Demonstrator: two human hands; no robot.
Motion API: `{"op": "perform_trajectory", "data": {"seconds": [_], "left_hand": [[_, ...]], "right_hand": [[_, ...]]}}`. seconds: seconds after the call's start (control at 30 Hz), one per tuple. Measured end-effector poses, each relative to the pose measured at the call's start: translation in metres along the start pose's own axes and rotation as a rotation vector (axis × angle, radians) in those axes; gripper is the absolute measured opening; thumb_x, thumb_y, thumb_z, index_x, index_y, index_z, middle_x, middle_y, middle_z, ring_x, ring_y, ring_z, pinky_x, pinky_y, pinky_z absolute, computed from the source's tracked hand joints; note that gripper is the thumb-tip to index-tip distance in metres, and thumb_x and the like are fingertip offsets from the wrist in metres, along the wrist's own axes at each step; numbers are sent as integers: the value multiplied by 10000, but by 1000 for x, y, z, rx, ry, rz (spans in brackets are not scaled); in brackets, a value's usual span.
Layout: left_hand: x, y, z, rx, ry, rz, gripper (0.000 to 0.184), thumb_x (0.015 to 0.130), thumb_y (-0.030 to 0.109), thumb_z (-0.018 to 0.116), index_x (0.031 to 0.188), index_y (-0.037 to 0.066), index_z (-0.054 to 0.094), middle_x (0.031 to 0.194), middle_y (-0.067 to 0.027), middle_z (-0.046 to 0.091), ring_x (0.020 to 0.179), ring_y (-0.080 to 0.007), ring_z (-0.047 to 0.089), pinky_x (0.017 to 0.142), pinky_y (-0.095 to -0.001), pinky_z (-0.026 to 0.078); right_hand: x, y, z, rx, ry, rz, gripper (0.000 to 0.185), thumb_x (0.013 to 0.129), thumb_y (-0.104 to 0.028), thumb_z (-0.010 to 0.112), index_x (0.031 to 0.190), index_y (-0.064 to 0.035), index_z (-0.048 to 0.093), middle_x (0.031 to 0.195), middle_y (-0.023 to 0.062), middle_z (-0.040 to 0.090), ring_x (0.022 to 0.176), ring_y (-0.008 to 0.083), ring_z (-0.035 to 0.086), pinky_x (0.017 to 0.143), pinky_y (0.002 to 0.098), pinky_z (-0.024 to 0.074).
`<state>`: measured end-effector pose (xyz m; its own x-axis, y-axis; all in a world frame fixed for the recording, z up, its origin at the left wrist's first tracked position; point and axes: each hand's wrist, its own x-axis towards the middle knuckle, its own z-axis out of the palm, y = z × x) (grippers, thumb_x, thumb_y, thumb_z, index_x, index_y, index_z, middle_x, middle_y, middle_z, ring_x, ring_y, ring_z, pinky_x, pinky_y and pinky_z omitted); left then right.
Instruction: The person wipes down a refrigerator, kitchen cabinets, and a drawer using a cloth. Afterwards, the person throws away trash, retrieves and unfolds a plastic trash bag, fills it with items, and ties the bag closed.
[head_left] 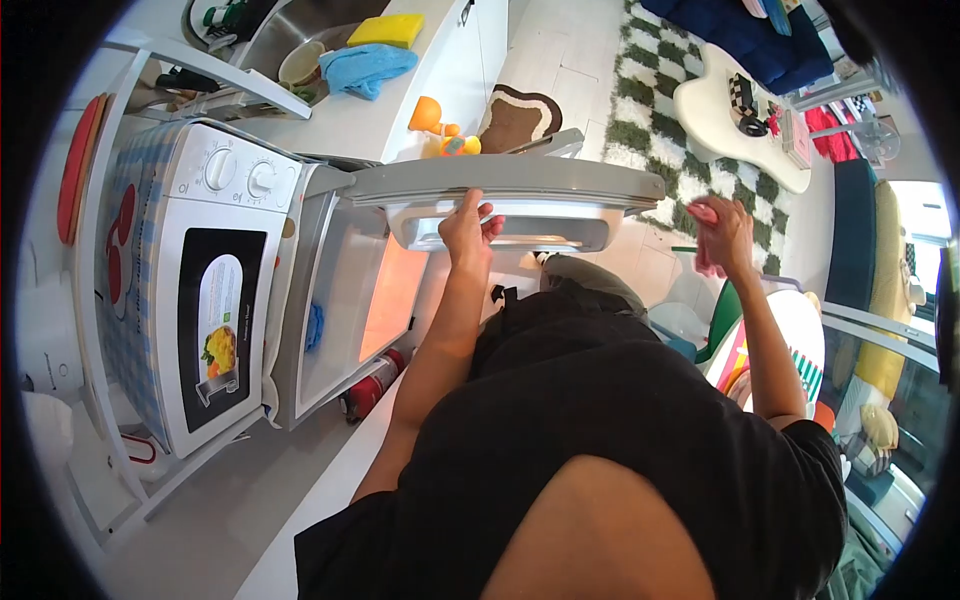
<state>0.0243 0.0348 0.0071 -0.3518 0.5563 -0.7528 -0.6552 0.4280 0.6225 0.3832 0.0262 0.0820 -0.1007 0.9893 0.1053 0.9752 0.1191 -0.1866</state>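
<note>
An open fridge door (pixel 570 182) with a white inner shelf stretches across the upper middle of the view. My left hand (pixel 468 232) is at its edge, the thumb side against the grey rim and the other fingers curled by the shelf. The fridge compartment (pixel 345 290) stands open to the left, lit orange inside, with a small blue item (pixel 315 326) in it. Out to the right, past the door's end, my right hand (pixel 728 238) is closed around a crumpled pink cloth (pixel 708 258) that hangs below the fingers.
A white microwave (pixel 222 290) stands at left on a rack. Above are a sink (pixel 290 40), a blue cloth (pixel 367 70) and a yellow sponge (pixel 386 31). A brown mat (pixel 518 120), a checkered rug (pixel 640 110) and a low white table (pixel 705 100) lie beyond the door.
</note>
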Motion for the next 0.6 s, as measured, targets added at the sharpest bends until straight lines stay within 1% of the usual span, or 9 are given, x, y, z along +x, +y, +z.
{"op": "perform_trajectory", "data": {"seconds": [0.07, 0.1, 0.13, 0.2, 0.23, 0.3, 0.4, 0.53, 0.6], "left_hand": [[-4, 3, -5, 60, -164, 78, 338, 750, 229, 703, 903, -36, 558, 733, -104, 585, 504, -197, 577, 482, -269, 511], [-3, 5, -7, 74, -178, 86, 328, 777, 191, 691, 932, -70, 567, 785, -142, 612, 578, -215, 606, 548, -276, 533], [-1, 6, -9, 82, -179, 87, 328, 777, 191, 691, 932, -70, 567, 785, -142, 612, 578, -215, 606, 548, -276, 533], [4, 5, -14, 78, -254, 159, 272, 796, 140, 674, 918, -81, 574, 801, -146, 618, 616, -223, 619, 566, -290, 541], [6, 6, -17, 81, -255, 157, 272, 796, 140, 674, 918, -81, 574, 801, -146, 618, 616, -223, 619, 566, -290, 541], [12, 9, -22, 94, -336, 108, 230, 834, 122, 624, 952, -67, 569, 882, -155, 633, 697, -244, 635, 643, -321, 552], [23, 6, -28, 34, -328, 134, 157, 856, 87, 575, 931, -52, 583, 887, -145, 630, 744, -226, 626, 686, -343, 532], [32, 3, -35, 14, -340, 126, 153, 874, 85, 526, 930, -38, 599, 900, -134, 627, 788, -210, 609, 717, -361, 508], [31, 3, -38, 0, -437, 129, 170, 878, 98, 503, 925, -26, 609, 885, -118, 621, 786, -207, 596, 708, -352, 500]], "right_hand": [[5, -36, 6, 196, 92, -109, 204, 722, -198, 687, 912, -126, 696, 790, 111, 651, 752, 298, 577, 668, 362, 459], [8, -59, 7, 237, 17, -190, 209, 696, -170, 685, 902, -140, 707, 744, 101, 644, 702, 283, 563, 658, 364, 456], [11, -83, 11, 276, -22, -277, 237, 653, -127, 674, 882, -171, 716, 711, 71, 611, 689, 250, 535, 641, 363, 428], [15, -134, 22, 237, 85, -362, 195, 629, -155, 701, 821, -180, 678, 725, 26, 539, 769, 206, 520, 679, 337, 366], [20, -156, 30, 284, 130, -400, 174, 632, -152, 700, 800, -156, 657, 725, 20, 539, 761, 194, 516, 667, 325, 344], [31, -194, 44, 272, 262, -481, 177, 648, -161, 662, 823, -146, 637, 758, 7, 538, 768, 179, 509, 667, 330, 329], [51, -230, 78, 266, 363, -558, 154, 685, -181, 617, 834, -144, 623, 786, 17, 531, 798, 181, 502, 673, 337, 322], [52, -244, 107, 183, 245, -625, 132, 722, -191, 575, 839, -139, 609, 800, 31, 519, 836, 184, 491, 687, 342, 312], [48, -241, 103, 194, 127, -679, 163, 725, -185, 573, 876, -133, 606, 804, 41, 513, 860, 187, 486, 705, 347, 307]]}}
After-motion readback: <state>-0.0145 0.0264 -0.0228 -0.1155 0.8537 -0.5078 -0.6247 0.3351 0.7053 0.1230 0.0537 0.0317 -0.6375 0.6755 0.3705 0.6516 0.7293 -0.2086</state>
